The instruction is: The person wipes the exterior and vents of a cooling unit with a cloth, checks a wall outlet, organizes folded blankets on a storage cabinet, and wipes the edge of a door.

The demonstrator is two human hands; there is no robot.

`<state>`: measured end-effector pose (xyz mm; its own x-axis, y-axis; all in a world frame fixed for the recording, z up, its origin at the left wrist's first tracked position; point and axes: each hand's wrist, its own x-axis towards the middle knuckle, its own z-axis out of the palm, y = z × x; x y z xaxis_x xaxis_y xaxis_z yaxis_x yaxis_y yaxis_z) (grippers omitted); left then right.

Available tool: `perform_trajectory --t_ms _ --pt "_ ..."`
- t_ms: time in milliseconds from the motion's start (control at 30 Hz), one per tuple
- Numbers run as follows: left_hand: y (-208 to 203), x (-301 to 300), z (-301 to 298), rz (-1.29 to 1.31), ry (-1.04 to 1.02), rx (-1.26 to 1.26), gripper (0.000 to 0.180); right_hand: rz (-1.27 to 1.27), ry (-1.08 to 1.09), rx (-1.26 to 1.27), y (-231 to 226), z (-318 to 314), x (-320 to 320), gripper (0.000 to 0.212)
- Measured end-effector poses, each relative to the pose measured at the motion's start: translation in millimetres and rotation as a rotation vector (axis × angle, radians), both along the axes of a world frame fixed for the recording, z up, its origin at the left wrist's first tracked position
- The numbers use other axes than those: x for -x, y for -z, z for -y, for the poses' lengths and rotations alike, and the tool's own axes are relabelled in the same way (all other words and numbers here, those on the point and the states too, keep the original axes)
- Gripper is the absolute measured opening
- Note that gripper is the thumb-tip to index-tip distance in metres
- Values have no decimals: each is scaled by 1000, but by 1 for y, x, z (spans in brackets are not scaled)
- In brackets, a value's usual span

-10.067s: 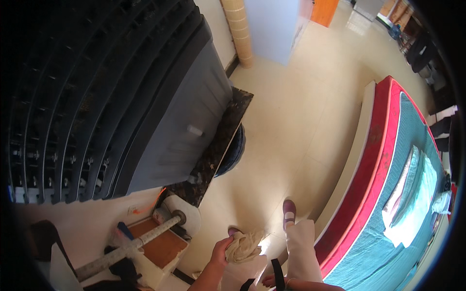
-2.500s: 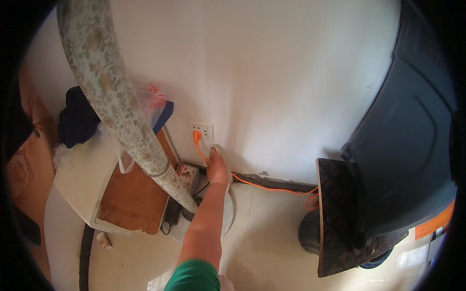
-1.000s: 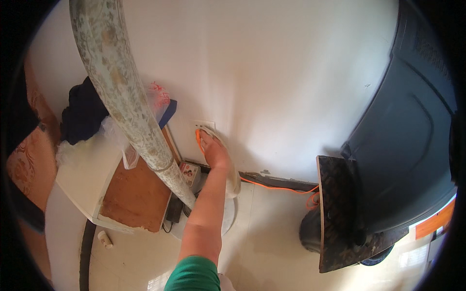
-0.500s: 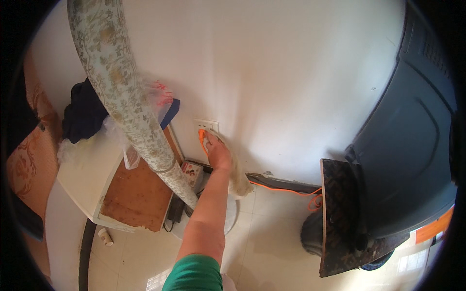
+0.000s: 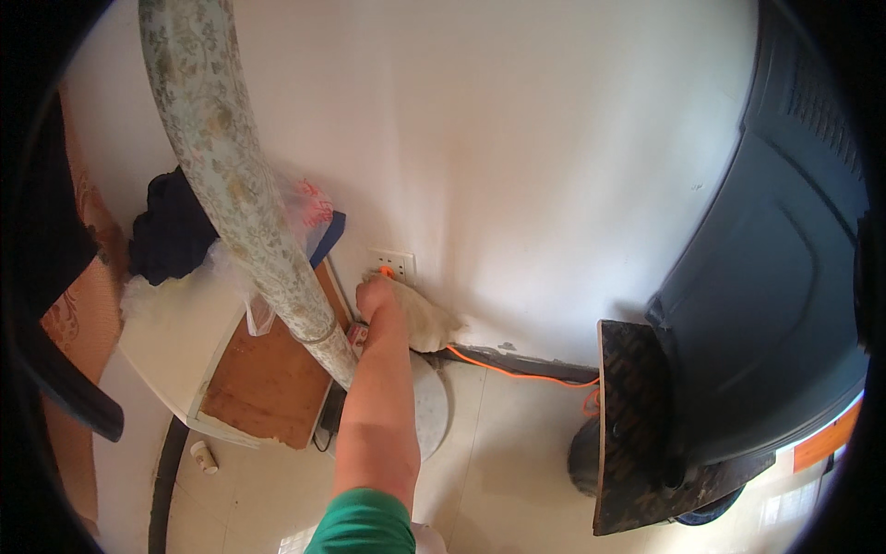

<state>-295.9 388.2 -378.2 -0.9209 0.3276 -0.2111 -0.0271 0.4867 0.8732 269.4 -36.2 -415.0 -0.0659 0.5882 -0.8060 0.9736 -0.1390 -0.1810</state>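
Note:
My left hand is closed around an orange plug, at the end of my bare forearm and green sleeve. Only the plug's top shows past my knuckles, and my fingertips are hidden. It lies against the lower part of a white wall socket. Right beside my wrist, a beige cloth-like piece sits against the wall. From under it an orange cord runs right along the skirting. My right hand is out of view.
A patterned covered pipe slants down at the left, before a cabinet holding plastic bags and dark cloth. A round pale base stands below my arm. At right are a dark board and a large grey plastic piece.
My left hand has shifted left and turned, so it now covers more of the orange plug and cord. The whole scene has moved slightly in view.

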Motion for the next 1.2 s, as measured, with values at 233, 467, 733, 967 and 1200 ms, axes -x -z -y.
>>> perform_trajectory --t_ms 233,467,733,967,1200 --pt "-7 9 -11 -720 375 368 27 -15 120 -52 -4 0 6 36" --pt "-35 -13 -3 -317 -229 -271 33 9 78 -7 3 -3 2 37" --pt "-2 -65 1 -803 143 -113 30 -190 -301 -145 111 44 -71 34" --pt "-6 -74 31 -621 404 -45 32 -14 41 -15 -6 -9 15 37" --pt "53 -64 26 -284 426 105 37 -27 26 -37 -3 3 7 36"
